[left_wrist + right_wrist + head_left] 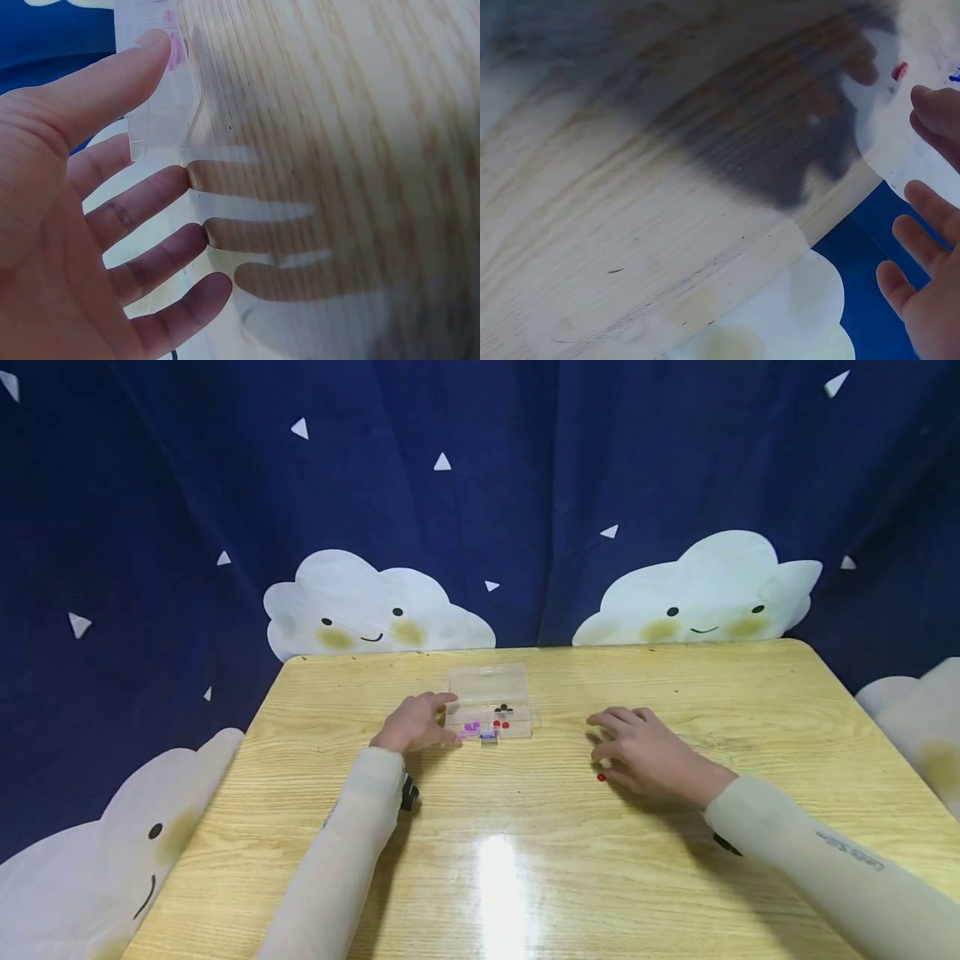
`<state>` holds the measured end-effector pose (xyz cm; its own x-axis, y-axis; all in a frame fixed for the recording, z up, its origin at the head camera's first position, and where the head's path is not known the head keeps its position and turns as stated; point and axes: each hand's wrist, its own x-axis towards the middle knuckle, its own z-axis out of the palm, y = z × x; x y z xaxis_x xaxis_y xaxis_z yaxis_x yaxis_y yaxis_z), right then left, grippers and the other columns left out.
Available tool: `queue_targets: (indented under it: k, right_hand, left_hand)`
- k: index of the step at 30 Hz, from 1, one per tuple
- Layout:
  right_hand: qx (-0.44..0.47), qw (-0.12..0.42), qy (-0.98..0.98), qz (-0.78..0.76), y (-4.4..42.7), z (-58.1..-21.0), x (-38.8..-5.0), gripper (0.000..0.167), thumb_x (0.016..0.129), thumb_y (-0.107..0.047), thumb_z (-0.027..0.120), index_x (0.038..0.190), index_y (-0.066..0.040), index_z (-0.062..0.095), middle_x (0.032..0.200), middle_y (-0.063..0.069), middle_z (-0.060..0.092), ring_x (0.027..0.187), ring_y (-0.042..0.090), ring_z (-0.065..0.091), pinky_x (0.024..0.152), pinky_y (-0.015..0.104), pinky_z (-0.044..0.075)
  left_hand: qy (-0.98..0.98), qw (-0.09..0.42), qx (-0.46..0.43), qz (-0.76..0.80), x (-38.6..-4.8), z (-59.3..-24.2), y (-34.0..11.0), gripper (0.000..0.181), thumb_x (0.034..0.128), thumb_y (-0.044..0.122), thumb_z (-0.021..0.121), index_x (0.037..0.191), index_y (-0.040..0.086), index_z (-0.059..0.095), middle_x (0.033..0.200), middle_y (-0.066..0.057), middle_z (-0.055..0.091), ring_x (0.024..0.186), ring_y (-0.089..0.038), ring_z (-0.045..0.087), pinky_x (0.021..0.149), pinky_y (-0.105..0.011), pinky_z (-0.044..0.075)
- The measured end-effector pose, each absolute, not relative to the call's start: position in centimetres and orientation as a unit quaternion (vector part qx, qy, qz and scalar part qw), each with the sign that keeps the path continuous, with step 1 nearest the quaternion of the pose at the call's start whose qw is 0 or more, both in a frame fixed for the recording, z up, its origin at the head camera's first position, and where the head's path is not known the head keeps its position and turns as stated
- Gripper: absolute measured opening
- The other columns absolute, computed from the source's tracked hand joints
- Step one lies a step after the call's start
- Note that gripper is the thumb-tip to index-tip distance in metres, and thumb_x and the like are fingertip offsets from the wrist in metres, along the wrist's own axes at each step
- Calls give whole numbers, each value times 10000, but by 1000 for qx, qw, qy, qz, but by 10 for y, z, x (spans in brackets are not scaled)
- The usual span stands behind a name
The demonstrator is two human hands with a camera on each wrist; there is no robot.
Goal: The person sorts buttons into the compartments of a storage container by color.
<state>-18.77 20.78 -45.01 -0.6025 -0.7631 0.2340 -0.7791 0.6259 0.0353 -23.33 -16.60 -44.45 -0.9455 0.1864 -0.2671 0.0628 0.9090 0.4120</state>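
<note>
A clear plastic box (487, 681) lies with its lid tipped back on the table. Purple pieces (471, 727), small red pieces (501, 724) and dark pieces (503, 708) sit inside. My left hand (416, 722) holds the box's left end, thumb at the front corner and index finger farther back; its other fingers are spread beside it in the left wrist view. To the right, my right hand (648, 756) hovers low over the table with loosely bent fingers. A small round red piece (601, 777) lies by its thumb, apart from it in the right wrist view (900, 71).
The wooden table (450, 860) reaches back to a dark blue curtain (510, 502) printed with white clouds. A blue-marked latch (488, 737) sticks out at the box's front. Small dark marks dot the tabletop.
</note>
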Motion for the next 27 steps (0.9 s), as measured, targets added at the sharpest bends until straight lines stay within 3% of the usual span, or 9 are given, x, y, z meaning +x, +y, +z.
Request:
queue_targets:
  k: [14, 27]
  right_hand:
    - [456, 130, -879, 50, 205, -459, -184, 229, 776, -140, 823, 723, -307, 675, 1269, 86, 645, 1223, 326, 556, 907, 505, 457]
    - [451, 138, -880, 55, 201, -462, -183, 241, 728, -146, 871, 688, -298, 689, 1247, 65, 650, 1235, 361, 549, 920, 605, 449]
  left_hand:
    - [964, 151, 70, 207, -232, -440, -168, 843, 808, 433, 794, 1529, 276, 385, 1477, -101, 535, 1398, -386, 445, 1122, -608, 388]
    - [964, 149, 71, 208, -231, -443, -167, 837, 805, 421, 800, 1523, 262, 400, 1468, -109, 543, 1394, -390, 448, 1121, -603, 393]
